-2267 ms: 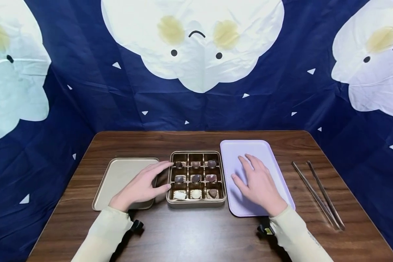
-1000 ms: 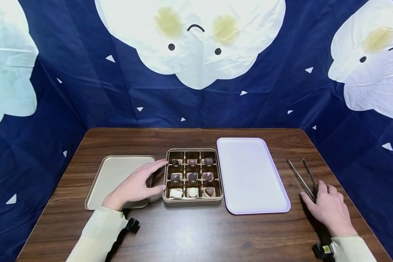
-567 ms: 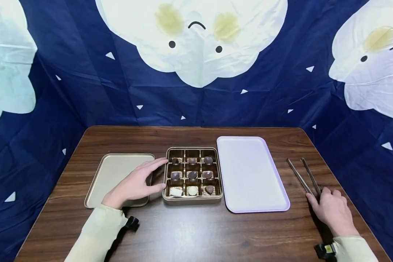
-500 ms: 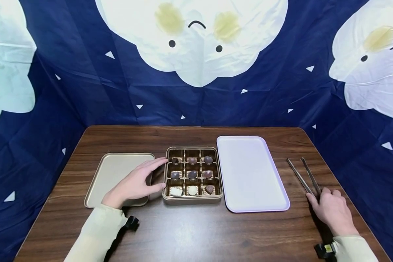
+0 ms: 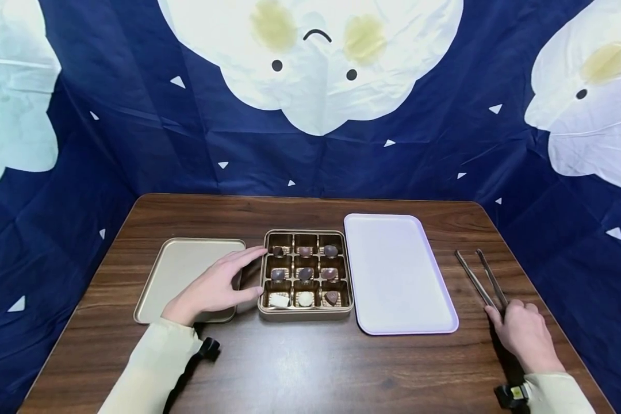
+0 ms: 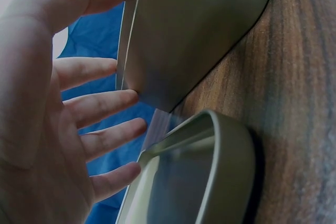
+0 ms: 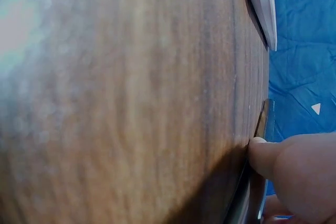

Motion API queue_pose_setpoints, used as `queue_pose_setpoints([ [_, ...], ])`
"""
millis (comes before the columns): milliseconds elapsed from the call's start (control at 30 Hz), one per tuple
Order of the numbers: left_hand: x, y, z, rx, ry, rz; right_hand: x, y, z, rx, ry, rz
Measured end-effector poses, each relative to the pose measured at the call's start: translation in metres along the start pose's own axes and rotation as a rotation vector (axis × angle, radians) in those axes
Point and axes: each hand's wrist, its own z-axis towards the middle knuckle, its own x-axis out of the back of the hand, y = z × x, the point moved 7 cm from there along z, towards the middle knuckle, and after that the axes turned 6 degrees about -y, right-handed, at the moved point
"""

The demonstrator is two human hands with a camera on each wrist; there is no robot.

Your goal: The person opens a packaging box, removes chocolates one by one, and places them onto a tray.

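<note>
My left hand [image 5: 214, 290] reaches over the edge of a flat gold lid [image 5: 186, 267], its thumb and fingers spread. In the left wrist view the thumb and fingertips meet the rim of a gold box [image 6: 194, 30]. That box has a divided insert, each compartment shown holding a chocolate: mostly dark ones [image 5: 305, 273], with white ones [image 5: 306, 298] in the front row. My right hand [image 5: 528, 336] grips long metal tongs [image 5: 474, 280] near their joined end, which it hides. The tongs lie on the table, tips spread and pointing away. In the right wrist view the thumb [image 7: 262, 156] presses along one arm.
A pale purple tray [image 5: 401, 276] lies just right of the box, between it and the tongs. The wooden table [image 5: 310, 368] ends at a dark blue curtain [image 5: 269, 167] with white clouds, which also closes off both sides.
My right hand has moved from above the purple tray over to the tongs, then slid slightly toward their near end and taken hold. My left hand has stayed at the box's left side.
</note>
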Motion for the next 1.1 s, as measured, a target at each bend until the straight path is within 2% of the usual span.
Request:
queue_pose_setpoints([
  [667, 0.001, -0.001, 0.000, 0.008, -0.013, -0.010, -0.002, 0.004, -0.004, 0.000, 0.062, 0.055],
  [1100, 0.002, 0.001, -0.001, 0.012, -0.020, -0.011, 0.001, 0.017, -0.007, -0.137, -0.041, 0.079],
])
